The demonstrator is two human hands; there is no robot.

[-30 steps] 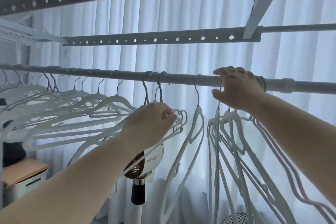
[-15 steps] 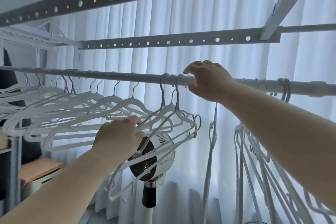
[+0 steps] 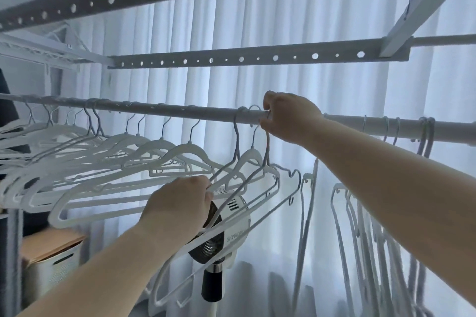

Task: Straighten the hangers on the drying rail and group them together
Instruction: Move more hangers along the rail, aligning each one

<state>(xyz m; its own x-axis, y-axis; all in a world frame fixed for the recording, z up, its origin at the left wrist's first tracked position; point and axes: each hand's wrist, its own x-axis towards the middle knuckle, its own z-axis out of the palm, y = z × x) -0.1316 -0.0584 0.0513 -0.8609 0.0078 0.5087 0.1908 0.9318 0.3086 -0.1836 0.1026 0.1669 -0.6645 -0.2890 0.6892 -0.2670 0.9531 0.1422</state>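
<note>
White hangers (image 3: 159, 152) crowd rail (image 3: 195, 114); left hand (image 3: 180, 203) grips one, right hand (image 3: 288, 117) pinches hook.

Only one bit of writing we can make out here: the white fan (image 3: 233, 226) in the lower middle of the frame has a brand name printed in grey along the side of its housing. It runs slanted upward, and we read "SKYWOR" before a white hanger (image 3: 257, 224) bar crosses in front and cuts off the rest, so we can't tell you the last letters for sure. Just above that, on the same housing, we see three short dark bars like a vent or a little mark, no letters in it. Nothing else we look at carries any readable text, label or number.
</note>
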